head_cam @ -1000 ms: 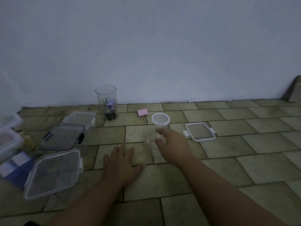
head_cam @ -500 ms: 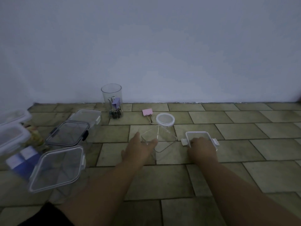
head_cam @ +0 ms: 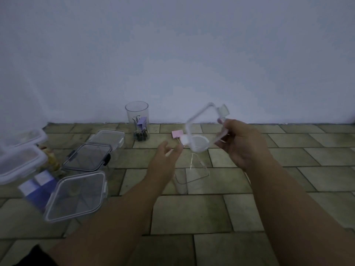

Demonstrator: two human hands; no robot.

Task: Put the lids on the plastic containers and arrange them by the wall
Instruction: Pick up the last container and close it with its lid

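**Grip state.** My right hand clamps the square lid by its right edge, fingers curled round the frame. The lid is in the air and tilted, one corner up toward the wall. My left hand holds nothing; its fingers are spread and relaxed. One fingertip is just beside the lid's lower white clip, and I cannot tell if it touches.

**Task item.** The open container stands on the tiled floor between my forearms, below the lid and well apart from it.

**Fault conditions (judged).**
- One-edge hold: the lid can pivot or slip from my fingers. Support the free edge with the left hand before lowering.
- Loose clips: a flap caught under the rim would stop the lid from seating.
- Corner mismatch: the lid is rotated against the container; pressing before aligning would jam it skew.
- Light, clear body: downward pressure off-centre may tip it or make it slide on the tile.

**Surroundings.**
- The round lid lies just behind the container, directly under the raised lid.
- The pink binder clip lies near it, toward the wall.
- The cylindrical jar, uncovered and holding clips, stands by the wall.
- The closed containers are grouped to the left.

The round lid and binder clip occupy the path to the wall.
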